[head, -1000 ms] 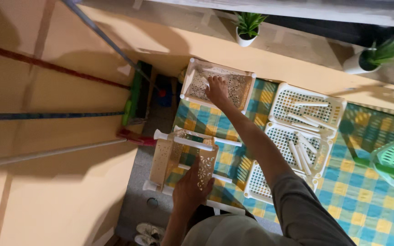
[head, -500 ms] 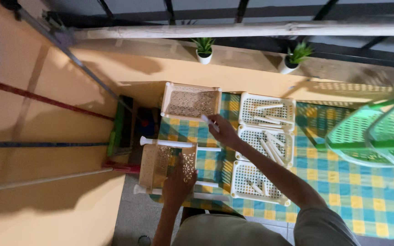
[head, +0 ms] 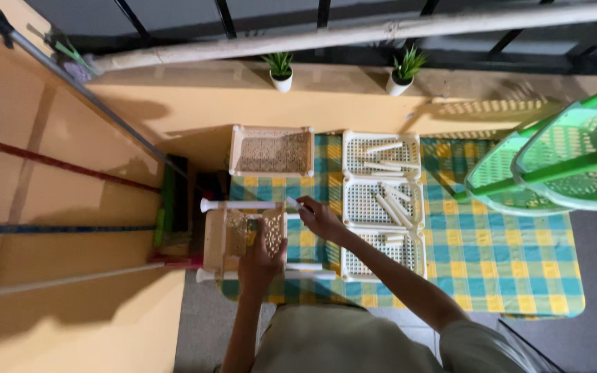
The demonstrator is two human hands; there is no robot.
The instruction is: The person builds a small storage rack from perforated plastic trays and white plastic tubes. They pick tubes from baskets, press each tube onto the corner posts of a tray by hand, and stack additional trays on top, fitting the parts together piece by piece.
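My left hand (head: 260,257) rests on a cream perforated plastic shelf panel (head: 233,238) that has white tubes fitted at its corners. My right hand (head: 318,217) pinches the end of a white tube (head: 243,205) that runs along the panel's far edge. Another white tube (head: 291,275) lies along the panel's near edge. A second cream perforated panel (head: 271,150) lies farther away on the checked cloth (head: 492,255).
Three white perforated trays (head: 381,200) with several loose white tubes lie right of my hands. Green plastic chairs (head: 554,166) stand at the right. Two small potted plants (head: 281,70) sit on the ledge. Broom and mop handles (head: 63,176) lean at the left.
The view has pulled back and up. My right hand has drawn back from the far panel to the tube at the near panel's far edge. My left hand stays on the near panel.
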